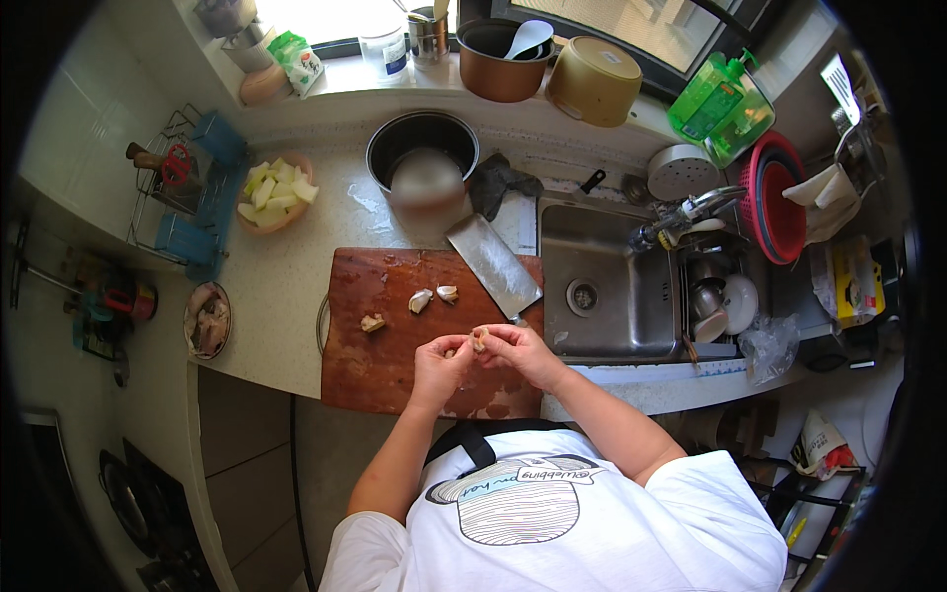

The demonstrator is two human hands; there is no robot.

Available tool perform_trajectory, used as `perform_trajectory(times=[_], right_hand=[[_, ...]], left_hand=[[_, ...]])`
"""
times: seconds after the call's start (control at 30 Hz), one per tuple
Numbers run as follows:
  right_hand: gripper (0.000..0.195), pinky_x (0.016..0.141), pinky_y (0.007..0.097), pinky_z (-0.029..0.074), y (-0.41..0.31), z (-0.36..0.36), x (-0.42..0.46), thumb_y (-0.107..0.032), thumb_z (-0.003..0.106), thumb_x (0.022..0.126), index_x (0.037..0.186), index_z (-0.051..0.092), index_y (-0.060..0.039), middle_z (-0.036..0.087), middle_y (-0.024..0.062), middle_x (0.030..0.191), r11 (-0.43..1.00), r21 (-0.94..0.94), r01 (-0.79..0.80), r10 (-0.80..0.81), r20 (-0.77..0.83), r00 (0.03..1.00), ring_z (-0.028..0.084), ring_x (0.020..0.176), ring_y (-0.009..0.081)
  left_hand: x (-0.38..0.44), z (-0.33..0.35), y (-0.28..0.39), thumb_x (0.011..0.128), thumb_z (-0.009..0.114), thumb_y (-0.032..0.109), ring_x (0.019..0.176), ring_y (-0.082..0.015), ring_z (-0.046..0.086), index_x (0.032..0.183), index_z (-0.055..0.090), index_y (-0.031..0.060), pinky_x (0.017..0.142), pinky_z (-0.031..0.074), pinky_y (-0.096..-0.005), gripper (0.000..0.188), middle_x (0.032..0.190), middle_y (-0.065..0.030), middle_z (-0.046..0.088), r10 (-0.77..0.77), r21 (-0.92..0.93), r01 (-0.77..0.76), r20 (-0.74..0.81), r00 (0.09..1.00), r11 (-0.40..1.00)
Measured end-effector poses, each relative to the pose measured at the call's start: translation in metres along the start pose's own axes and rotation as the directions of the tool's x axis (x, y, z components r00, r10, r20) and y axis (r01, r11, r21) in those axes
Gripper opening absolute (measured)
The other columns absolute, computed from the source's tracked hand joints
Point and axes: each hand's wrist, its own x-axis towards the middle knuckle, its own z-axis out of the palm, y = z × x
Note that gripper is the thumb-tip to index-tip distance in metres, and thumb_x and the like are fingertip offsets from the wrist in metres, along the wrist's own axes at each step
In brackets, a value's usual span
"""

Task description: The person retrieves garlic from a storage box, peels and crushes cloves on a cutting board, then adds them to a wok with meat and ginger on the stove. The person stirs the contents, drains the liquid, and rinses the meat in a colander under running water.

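Over the front part of a wooden cutting board [385, 370], my left hand [444, 370] and my right hand [521, 355] meet fingertip to fingertip. Between them they pinch a small garlic clove [479, 340], partly covered by the fingers. Two garlic cloves in their skins lie on the board: one garlic clove [420, 300] and, just right of it, another clove [447, 294]. A piece of ginger [373, 323] rests farther left. A cleaver [496, 266] lies flat across the board's back right corner, its handle partly hidden behind my right hand.
A steel sink [614, 296] adjoins the board's right side. Behind the board are a black-lined pot [422, 133] and a dark cloth [499, 185]. Leftward stand a bowl of cut pale-green vegetable [277, 192], a plate of raw meat or fish [207, 322] and a wire knife rack [177, 192].
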Motion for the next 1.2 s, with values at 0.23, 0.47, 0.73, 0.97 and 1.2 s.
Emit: perform_trajectory(times=[0.23,0.47,0.73,0.97,1.2], right_hand=[[0.026,0.073,0.0221,0.05,0.005,-0.005,0.005,-0.014,0.056,0.087,0.11,0.056,-0.0001,0.059,0.0015,0.091,0.981,0.192,0.013,-0.004,-0.047,0.999,0.058,0.078,0.0079],[0.029,0.074,0.0267,0.047,-0.002,0.009,-0.003,-0.004,0.06,0.076,0.105,0.061,-0.0037,0.057,0.0062,0.089,0.563,-0.749,0.35,-0.476,0.053,0.878,0.056,0.087,0.0173],[0.031,0.071,0.0298,0.045,-0.007,0.014,-0.007,-0.002,0.061,0.071,0.102,0.062,-0.0038,0.057,0.0086,0.089,0.462,-0.806,0.37,-0.523,0.089,0.848,0.056,0.08,0.0222],[0.03,0.068,0.0303,0.045,0.007,0.013,-0.003,0.002,0.059,0.072,0.102,0.06,-0.0003,0.051,0.0114,0.087,0.502,-0.751,0.429,-0.528,0.126,0.84,0.054,0.078,0.0236],[0.024,0.073,0.0236,0.048,0.012,0.013,0.002,-0.001,0.057,0.082,0.105,0.058,0.0014,0.052,0.0031,0.096,0.924,-0.245,0.294,-0.298,0.02,0.954,0.055,0.088,0.0106]], left_hand=[[0.0,-0.004,0.001,0.085,0.058,0.015,0.051,-0.0018,0.046,0.097,0.057,0.0023,0.039,0.034,-0.0177,0.017,0.071,0.0004,0.057,-0.097,-0.223,0.097,0.013,0.995,0.97],[-0.006,0.006,0.003,0.077,0.067,0.008,0.065,-0.0074,0.051,0.092,0.061,0.0008,0.057,0.042,-0.0186,0.018,0.079,-0.0029,0.056,0.428,0.293,-0.408,-0.003,0.904,0.865],[0.0,-0.002,-0.005,0.077,0.066,0.006,0.065,-0.0078,0.054,0.087,0.066,0.0002,0.055,0.043,-0.0213,0.012,0.078,-0.0049,0.059,0.426,0.202,-0.433,0.08,0.901,0.878],[-0.008,0.005,0.003,0.077,0.062,0.005,0.059,-0.0078,0.055,0.084,0.065,-0.0011,0.054,0.045,-0.0215,0.01,0.074,-0.0049,0.06,0.418,0.346,-0.384,-0.028,0.908,0.856],[0.002,-0.003,-0.011,0.083,0.058,0.011,0.055,-0.0037,0.049,0.092,0.06,0.0022,0.046,0.039,-0.0173,0.012,0.074,-0.0006,0.058,0.112,-0.046,-0.117,-0.092,0.989,0.992]])
